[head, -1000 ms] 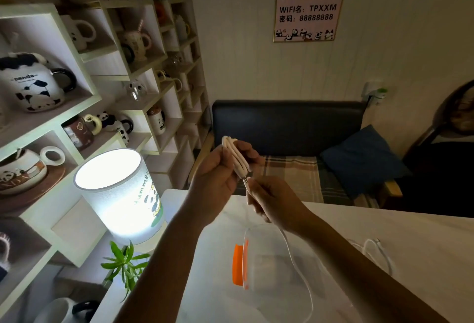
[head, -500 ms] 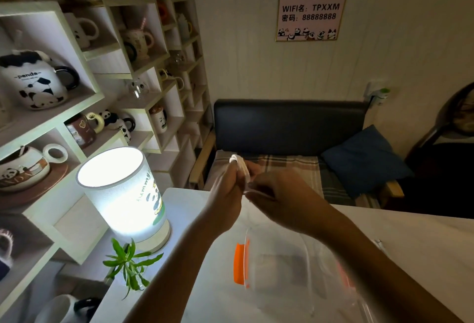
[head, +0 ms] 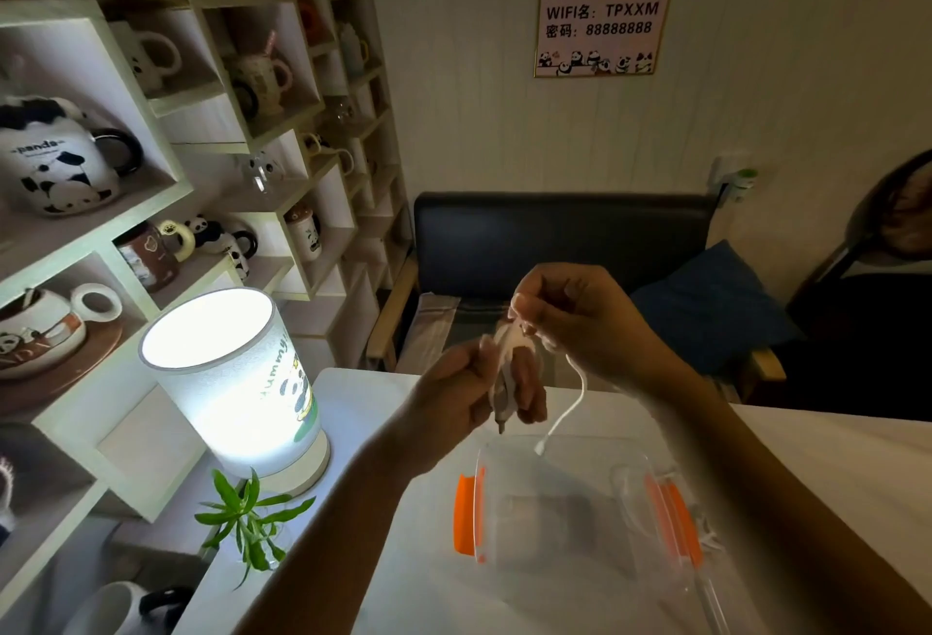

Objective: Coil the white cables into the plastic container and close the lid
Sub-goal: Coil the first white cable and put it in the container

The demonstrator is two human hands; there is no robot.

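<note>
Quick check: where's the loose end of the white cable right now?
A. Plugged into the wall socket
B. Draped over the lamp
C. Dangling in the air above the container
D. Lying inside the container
C: the cable hangs from the right hand, its plug end above the open container.

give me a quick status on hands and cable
Both hands, left and right, winding thin white cable above open clear orange-clipped plastic container. Loose end dangling. Nothing obstructing.

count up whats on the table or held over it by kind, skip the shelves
lamp: 1
plant: 1
plastic container: 1
white cable in the hands: 1
hands, left hand and right hand: 2
total: 6
</note>
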